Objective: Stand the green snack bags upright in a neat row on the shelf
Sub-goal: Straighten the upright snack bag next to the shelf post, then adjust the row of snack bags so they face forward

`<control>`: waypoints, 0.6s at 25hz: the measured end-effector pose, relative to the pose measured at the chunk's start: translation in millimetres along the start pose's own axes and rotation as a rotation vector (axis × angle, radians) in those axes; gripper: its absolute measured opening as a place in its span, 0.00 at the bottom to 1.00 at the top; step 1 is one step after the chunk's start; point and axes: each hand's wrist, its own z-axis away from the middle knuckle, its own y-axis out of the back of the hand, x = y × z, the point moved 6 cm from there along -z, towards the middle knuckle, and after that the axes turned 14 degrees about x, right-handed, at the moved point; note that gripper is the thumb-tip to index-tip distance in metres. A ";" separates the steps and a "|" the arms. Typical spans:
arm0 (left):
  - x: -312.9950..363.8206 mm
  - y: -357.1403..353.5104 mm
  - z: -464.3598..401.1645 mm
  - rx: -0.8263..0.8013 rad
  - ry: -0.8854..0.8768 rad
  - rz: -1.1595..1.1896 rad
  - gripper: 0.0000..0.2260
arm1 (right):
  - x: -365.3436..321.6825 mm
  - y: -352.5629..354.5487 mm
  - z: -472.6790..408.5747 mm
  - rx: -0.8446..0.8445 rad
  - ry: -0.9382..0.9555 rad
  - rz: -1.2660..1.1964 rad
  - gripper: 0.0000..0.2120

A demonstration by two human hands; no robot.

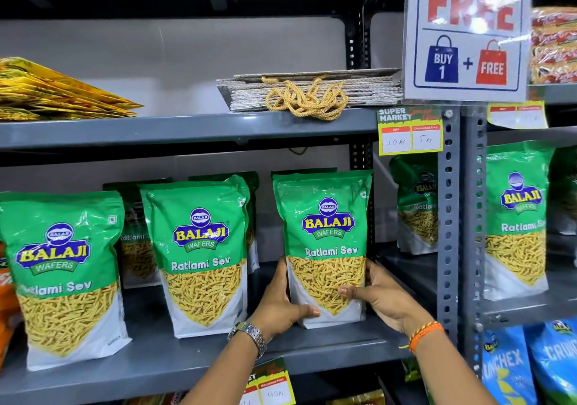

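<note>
Green bags (pixel 324 242): "BALAJI WAFERS Ratlami Sev".

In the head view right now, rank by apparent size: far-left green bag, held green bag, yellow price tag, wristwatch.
1. Far-left green bag, though it sits nearer the camera, so its lead over the next is unsure.
2. Held green bag.
3. Yellow price tag.
4. Wristwatch.

Rear green bags (pixel 137 236) mostly hidden behind front row (pixel 199 254).
</note>
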 end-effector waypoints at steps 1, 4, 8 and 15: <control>3.1 0.5 1.7 0.001 -0.005 -0.003 0.60 | -1.4 -0.4 0.9 0.001 -0.002 0.005 0.51; 13.3 8.3 18.5 0.027 -0.035 -0.044 0.58 | -10.2 -0.9 13.3 0.008 0.007 0.050 0.56; 36.8 83.5 72.7 0.557 -0.390 -0.192 0.41 | -35.0 9.5 48.9 0.229 0.094 0.107 0.69; -1.9 183.5 82.0 0.656 -0.358 -0.436 0.62 | -57.8 -136.5 110.1 0.369 0.482 0.186 0.36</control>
